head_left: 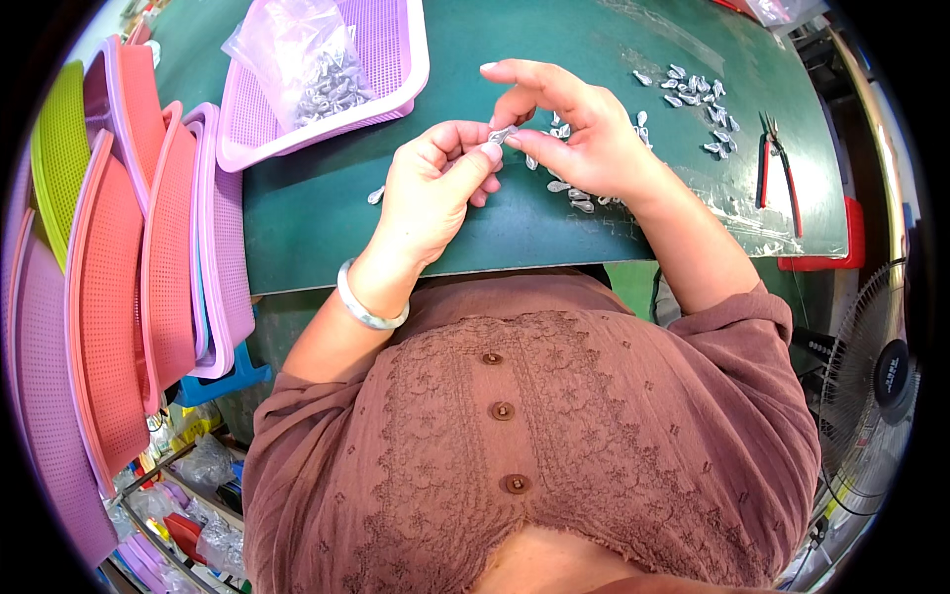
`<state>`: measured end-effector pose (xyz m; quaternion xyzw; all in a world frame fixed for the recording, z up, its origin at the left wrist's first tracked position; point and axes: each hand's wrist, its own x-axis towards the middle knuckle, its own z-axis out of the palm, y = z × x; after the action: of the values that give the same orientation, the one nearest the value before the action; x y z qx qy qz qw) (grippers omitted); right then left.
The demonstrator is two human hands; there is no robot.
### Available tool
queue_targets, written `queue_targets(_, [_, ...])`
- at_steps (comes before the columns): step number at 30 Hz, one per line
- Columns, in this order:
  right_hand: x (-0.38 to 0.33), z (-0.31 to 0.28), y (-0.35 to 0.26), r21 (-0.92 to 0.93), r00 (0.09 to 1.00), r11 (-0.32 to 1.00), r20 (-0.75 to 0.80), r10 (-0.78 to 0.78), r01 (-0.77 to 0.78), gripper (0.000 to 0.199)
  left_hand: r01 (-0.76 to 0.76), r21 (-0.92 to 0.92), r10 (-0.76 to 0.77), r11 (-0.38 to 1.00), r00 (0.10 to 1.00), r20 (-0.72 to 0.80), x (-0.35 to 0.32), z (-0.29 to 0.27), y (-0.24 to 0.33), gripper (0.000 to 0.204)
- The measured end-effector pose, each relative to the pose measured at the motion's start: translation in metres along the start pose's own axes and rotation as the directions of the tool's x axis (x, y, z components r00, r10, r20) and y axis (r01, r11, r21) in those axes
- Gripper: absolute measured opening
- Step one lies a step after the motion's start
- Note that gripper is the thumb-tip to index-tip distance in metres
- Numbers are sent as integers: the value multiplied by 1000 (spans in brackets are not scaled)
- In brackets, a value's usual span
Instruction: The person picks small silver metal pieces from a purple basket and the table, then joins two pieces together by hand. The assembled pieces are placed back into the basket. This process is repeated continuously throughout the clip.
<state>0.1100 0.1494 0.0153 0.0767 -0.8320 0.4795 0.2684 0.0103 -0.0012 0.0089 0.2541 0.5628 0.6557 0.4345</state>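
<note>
A small silvery metal piece [502, 134] is pinched between both my hands above the green table mat [317, 218]. My left hand [435, 188] grips its left end with thumb and forefinger; a pale bangle sits on that wrist. My right hand [574, 124] holds the right end, fingers curled over it. Several more of the same metal pieces [572, 194] lie on the mat just under my right hand, and one stray piece [375, 195] lies left of my left hand.
A purple mesh basket [396, 94] at the back holds a clear bag of metal pieces [317, 64]. Another scatter of pieces [693, 99] and red-handled pliers [772, 158] lie at right. Pink, purple and green baskets [148, 277] stack at left. A fan [876, 386] stands right.
</note>
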Motion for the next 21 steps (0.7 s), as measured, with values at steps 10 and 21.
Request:
queue_targets(10, [1, 3, -3, -181, 994, 980, -62, -92, 80, 51, 31, -91, -32, 995, 999, -6, 2, 0, 1, 14])
queue_targets(21, [5, -34, 20, -360, 981, 932, -191, -26, -45, 35, 96, 6, -96, 995, 995, -36, 6, 2, 3, 14])
